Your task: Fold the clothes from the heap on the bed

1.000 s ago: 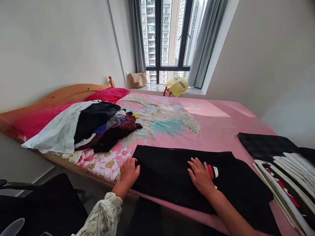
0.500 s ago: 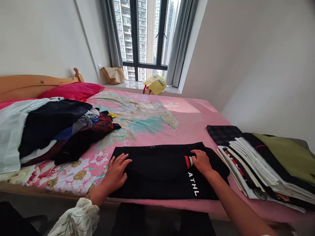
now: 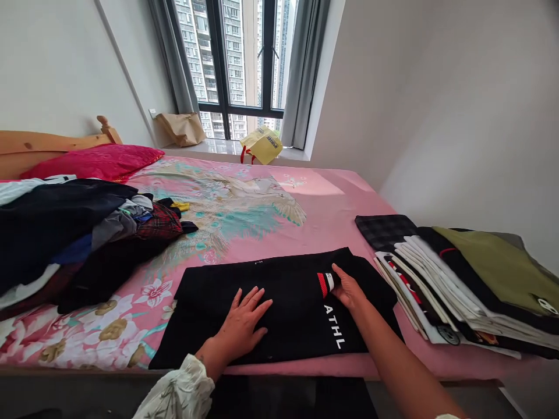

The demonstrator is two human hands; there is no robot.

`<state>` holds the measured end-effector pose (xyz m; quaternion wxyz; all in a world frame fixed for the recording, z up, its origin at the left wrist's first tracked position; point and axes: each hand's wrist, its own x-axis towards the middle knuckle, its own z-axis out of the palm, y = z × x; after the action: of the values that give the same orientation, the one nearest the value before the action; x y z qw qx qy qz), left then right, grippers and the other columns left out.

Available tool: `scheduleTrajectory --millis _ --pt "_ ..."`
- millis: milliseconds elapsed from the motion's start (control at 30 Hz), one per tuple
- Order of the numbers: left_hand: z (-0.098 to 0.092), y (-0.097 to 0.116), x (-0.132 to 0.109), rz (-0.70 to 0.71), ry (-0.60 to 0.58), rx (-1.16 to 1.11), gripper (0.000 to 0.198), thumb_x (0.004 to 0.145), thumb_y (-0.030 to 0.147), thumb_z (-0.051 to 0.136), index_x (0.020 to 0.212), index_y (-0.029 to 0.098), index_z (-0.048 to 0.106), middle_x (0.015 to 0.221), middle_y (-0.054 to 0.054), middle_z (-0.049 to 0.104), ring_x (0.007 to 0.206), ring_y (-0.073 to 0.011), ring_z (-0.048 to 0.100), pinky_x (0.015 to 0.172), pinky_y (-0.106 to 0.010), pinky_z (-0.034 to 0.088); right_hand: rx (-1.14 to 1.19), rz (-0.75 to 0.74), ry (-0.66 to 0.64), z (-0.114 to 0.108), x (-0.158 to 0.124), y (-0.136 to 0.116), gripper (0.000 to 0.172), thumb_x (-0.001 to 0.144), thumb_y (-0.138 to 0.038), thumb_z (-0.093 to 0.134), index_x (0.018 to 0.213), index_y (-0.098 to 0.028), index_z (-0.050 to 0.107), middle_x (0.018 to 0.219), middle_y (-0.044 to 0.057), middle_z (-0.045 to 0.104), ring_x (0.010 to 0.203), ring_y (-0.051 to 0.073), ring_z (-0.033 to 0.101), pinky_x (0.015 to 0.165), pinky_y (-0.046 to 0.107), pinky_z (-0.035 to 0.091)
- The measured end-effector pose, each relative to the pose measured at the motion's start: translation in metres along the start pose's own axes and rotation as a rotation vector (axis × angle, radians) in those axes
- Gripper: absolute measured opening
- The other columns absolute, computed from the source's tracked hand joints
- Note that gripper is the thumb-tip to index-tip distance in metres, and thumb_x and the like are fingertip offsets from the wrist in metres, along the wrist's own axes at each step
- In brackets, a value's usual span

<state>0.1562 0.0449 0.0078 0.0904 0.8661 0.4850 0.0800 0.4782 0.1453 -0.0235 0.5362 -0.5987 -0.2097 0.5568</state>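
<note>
The left hand (image 3: 242, 326) lies spread open on a flat black fabric garment (image 3: 288, 288) (white-lettered). The right hand (image 3: 350, 290) rests there half-curled, its grip unclear.

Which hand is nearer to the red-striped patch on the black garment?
Right. The right hand is at the right edge of the red-striped patch; the left hand rests on the black garment, farther off to the left.

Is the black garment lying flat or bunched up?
Flat: the garment lies mostly smooth on the bed, left hand spread on top.
</note>
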Motion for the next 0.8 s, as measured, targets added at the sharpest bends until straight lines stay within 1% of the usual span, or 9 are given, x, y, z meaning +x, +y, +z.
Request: scheduleTrajectory --millis 167,267,400,500,567,600,667,733,800 --pt "0.011 0.012 0.017 -0.083 -0.010 0.006 0.067 0.075 0.036 0.060 0.138 0.030 0.038 0.150 -0.009 0.029 0.138 -0.0302 0.023 0.110 -0.059 0.008 0.067 -0.080 0.121 0.012 0.032 -0.003 0.027 0.068 -0.026 0.071 0.085 -0.014 0.055 0.065 0.000 0.062 0.065 0.018 0.064 0.061 0.030 0.057" --pt "0.017 0.016 0.025 -0.104 0.009 -0.004 0.064 0.079 0.039 0.056 0.139 0.031 0.036 0.150 -0.010 0.028 0.138 -0.0299 0.022 0.110 -0.060 0.006 0.085 -0.139 0.194 0.011 0.041 -0.007 0.033 0.064 -0.016 0.069 0.094 -0.013 0.056 0.067 -0.002 0.062 0.065 0.015 0.063 0.060 0.025 0.056" --pt "0.021 0.021 0.030 -0.118 0.015 -0.051 0.062 0.081 0.047 0.052 0.139 0.032 0.035 0.151 -0.010 0.027 0.139 -0.0300 0.020 0.110 -0.061 0.004 0.041 -0.126 0.234 0.008 0.044 -0.007 0.042 0.062 -0.013 0.067 0.103 -0.012 0.056 0.068 0.000 0.062 0.065 0.015 0.063 0.056 0.023 0.054" --pt "0.015 0.019 0.024 -0.079 -0.016 -0.076 0.074 0.076 0.061 0.053 0.140 0.031 0.033 0.152 -0.011 0.024 0.139 -0.0311 0.018 0.109 -0.061 0.003 0.000 -0.100 0.228 0.005 0.043 -0.007 0.048 0.062 -0.015 0.067 0.109 -0.012 0.054 0.076 0.002 0.063 0.069 0.016 0.063 0.058 0.024 0.054" --pt "0.006 0.012 0.013 -0.047 -0.038 -0.078 0.082 0.071 0.069 0.052 0.141 0.031 0.031 0.152 -0.012 0.022 0.140 -0.0314 0.017 0.109 -0.061 0.000 -0.026 -0.088 0.220 0.000 0.042 -0.007 0.053 0.063 -0.019 0.067 0.114 -0.014 0.052 0.086 0.005 0.064 0.074 0.017 0.064 0.061 0.026 0.055" --pt "0.002 0.006 0.006 -0.053 -0.038 -0.070 0.081 0.072 0.070 0.049 0.141 0.031 0.031 0.152 -0.011 0.023 0.140 -0.0309 0.016 0.109 -0.061 -0.002 -0.035 -0.082 0.218 -0.003 0.040 -0.007 0.057 0.064 -0.022 0.068 0.117 -0.015 0.050 0.092 0.006 0.064 0.078 0.018 0.064 0.062 0.027 0.055" --pt "-0.008 -0.011 -0.011 -0.121 -0.016 -0.026 0.072 0.078 0.068 0.042 0.140 0.031 0.033 0.151 -0.010 0.026 0.140 -0.0295 0.017 0.108 -0.060 -0.006 -0.063 -0.097 0.231 -0.012 0.036 -0.008 0.065 0.065 -0.029 0.068 0.124 -0.016 0.044 0.106 0.009 0.060 0.089 0.020 0.062 0.066 0.031 0.056" --pt "-0.018 -0.033 -0.029 -0.226 0.014 0.043 0.061 0.084 0.060 0.039 0.137 0.029 0.039 0.150 -0.010 0.029 0.140 -0.0286 0.018 0.108 -0.060 -0.008 -0.119 -0.200 0.275 -0.023 0.027 -0.007 0.071 0.066 -0.035 0.066 0.129 -0.017 0.040 0.116 0.011 0.056 0.099 0.022 0.059 0.074 0.034 0.055" --pt "-0.028 -0.057 -0.046 -0.352 0.060 0.106 0.053 0.087 0.050 0.041 0.134 0.028 0.044 0.149 -0.009 0.031 0.139 -0.0285 0.019 0.108 -0.059 -0.006 -0.226 -0.394 0.322 -0.032 0.013 -0.005 0.068 0.067 -0.038 0.064 0.128 -0.016 0.042 0.120 0.012 0.053 0.106 0.022 0.056 0.086 0.037 0.050"
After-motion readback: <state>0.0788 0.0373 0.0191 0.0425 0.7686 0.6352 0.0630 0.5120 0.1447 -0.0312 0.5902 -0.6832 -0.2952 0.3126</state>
